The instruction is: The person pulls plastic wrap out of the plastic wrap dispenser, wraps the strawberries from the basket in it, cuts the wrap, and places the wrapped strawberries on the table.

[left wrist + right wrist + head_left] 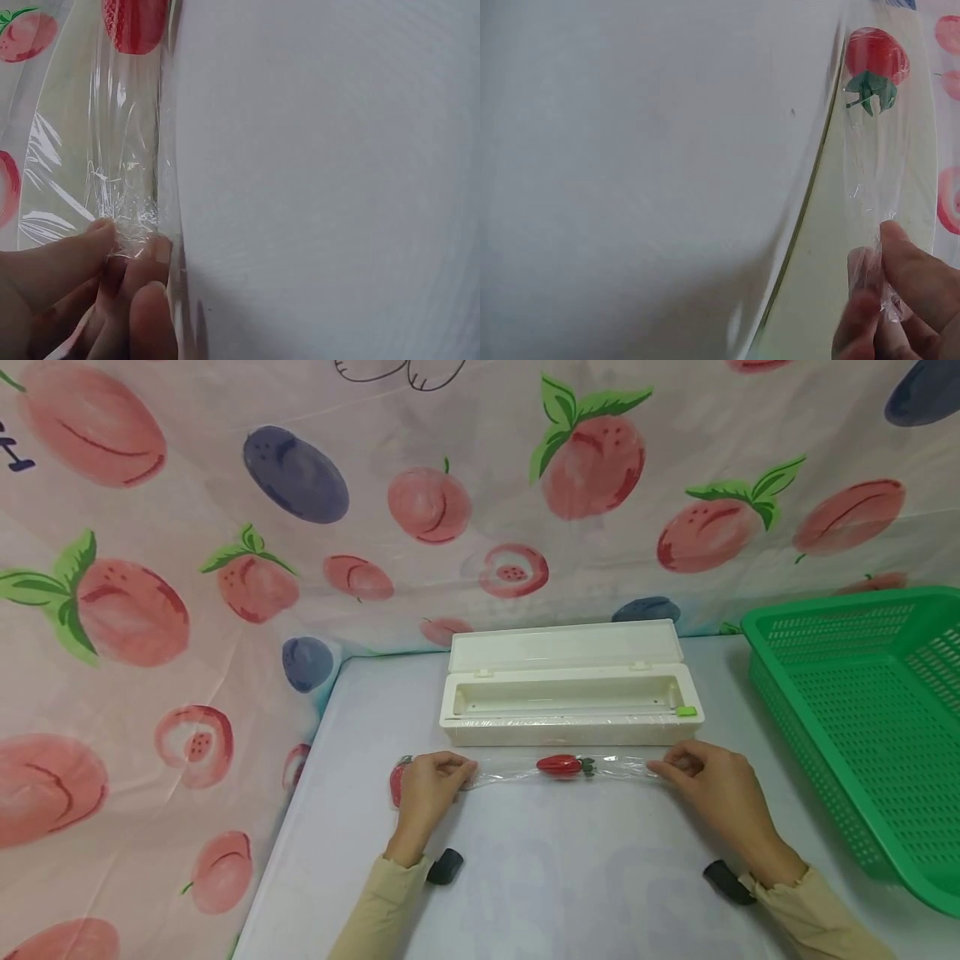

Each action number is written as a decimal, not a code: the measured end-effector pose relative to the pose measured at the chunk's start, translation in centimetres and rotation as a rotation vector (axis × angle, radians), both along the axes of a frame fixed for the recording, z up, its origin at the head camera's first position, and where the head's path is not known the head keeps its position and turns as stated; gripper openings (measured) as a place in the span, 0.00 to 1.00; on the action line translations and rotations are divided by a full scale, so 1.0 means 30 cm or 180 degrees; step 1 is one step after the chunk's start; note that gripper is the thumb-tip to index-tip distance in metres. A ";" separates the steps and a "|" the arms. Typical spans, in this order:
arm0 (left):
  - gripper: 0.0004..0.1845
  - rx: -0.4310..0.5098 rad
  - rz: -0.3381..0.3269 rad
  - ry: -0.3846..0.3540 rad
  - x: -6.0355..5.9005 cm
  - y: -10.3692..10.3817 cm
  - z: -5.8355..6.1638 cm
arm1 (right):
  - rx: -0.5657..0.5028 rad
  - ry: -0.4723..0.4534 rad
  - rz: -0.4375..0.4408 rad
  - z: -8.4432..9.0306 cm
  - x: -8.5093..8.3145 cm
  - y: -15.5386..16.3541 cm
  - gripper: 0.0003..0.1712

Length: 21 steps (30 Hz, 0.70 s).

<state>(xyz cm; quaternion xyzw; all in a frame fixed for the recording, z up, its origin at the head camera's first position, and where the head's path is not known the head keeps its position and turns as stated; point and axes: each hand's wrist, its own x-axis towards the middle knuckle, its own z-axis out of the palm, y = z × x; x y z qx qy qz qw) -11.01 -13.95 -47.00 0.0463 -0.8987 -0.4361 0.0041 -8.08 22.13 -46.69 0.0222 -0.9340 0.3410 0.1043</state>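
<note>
A red strawberry (558, 766) with green leaves is wrapped in a long strip of clear cling film (510, 768), stretched sideways between both hands. My left hand (431, 793) pinches the gathered left end between thumb and fingers; the left wrist view shows the bunched film (124, 135) there. At the right end, my right hand (723, 793) pinches the film, which looks twisted in the right wrist view, below the strawberry's (877, 56) leaves. Another strawberry (397, 783) lies on the table just left of my left hand, which partly hides it.
Behind the hands stands a long white cling film dispenser (570, 733), its lid (566, 647) raised and a green slider (686, 711) at its right. A green plastic basket (813, 777) occupies the right side. The fruit-print cloth (480, 443) hangs behind the white table (555, 877).
</note>
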 end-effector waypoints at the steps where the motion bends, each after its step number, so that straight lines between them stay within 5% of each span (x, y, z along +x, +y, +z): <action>1: 0.06 0.0036 0.0012 -0.0012 0.001 0.000 0.000 | -0.0027 0.0007 0.0000 0.000 0.000 0.000 0.12; 8: 0.06 0.0139 0.0008 -0.0077 -0.003 -0.001 -0.005 | -0.0124 0.0006 -0.0056 0.006 0.002 0.001 0.26; 21: 0.03 -0.0220 0.0045 0.0142 -0.002 0.002 -0.007 | -0.0218 -0.0264 0.0105 0.003 -0.009 0.013 0.21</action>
